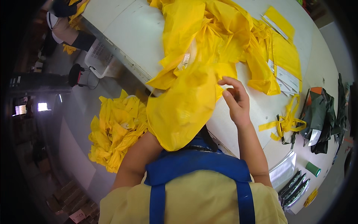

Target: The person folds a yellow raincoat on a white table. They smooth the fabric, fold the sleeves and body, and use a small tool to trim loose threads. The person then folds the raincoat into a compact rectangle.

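Observation:
A yellow fabric piece [182, 112], rounded at its lower edge and smeared by motion, hangs in front of my chest at the table's edge. My left forearm [138, 158] runs up behind it, so the fabric hides my left hand and its fingers. Just right of the piece is my right hand [238, 100], thumb and forefinger apart and the other fingers bent. Its fingertips are close to the fabric's edge; whether they touch I cannot tell. Beyond lies a large heap of yellow fabric [223, 30], with a white label [185, 60] showing in a fold.
A pale table [130, 30] carries flat yellow packets with papers [287, 78], yellow straps [289, 119], dark folded fabric [319, 112], a green spool [312, 169] and clear plastic sheets [282, 170]. Left are a yellow pile [119, 130], a white basket [97, 58] and another person's arm [69, 31].

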The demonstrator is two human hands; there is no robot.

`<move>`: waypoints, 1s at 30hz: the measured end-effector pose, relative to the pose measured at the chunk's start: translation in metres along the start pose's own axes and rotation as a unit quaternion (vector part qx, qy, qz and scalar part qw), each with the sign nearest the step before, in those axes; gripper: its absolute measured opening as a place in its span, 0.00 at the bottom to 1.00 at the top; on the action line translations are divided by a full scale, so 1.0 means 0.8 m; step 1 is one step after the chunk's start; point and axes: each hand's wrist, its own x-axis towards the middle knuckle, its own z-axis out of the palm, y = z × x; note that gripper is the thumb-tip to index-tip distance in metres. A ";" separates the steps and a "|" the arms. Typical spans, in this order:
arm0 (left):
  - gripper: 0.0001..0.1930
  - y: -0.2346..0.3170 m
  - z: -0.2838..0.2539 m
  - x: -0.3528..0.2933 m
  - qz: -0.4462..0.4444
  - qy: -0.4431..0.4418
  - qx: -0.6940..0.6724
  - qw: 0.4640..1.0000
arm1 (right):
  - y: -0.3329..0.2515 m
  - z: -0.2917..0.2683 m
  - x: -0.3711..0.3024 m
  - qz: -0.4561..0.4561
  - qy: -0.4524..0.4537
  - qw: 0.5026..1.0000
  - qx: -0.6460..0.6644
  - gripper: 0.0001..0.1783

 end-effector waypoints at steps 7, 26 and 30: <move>0.24 0.000 0.017 0.013 0.017 -0.006 0.046 0.999 | -0.011 0.008 0.038 0.203 -0.046 0.965 0.157 0.17; 0.27 0.023 -0.022 -0.016 0.049 -0.124 0.240 0.962 | 0.080 0.088 -0.076 -0.020 0.098 0.971 -0.216 0.33; 0.28 0.043 -0.016 -0.009 0.228 0.026 0.296 0.927 | 0.059 -0.010 -0.040 -0.173 0.188 0.948 -0.189 0.23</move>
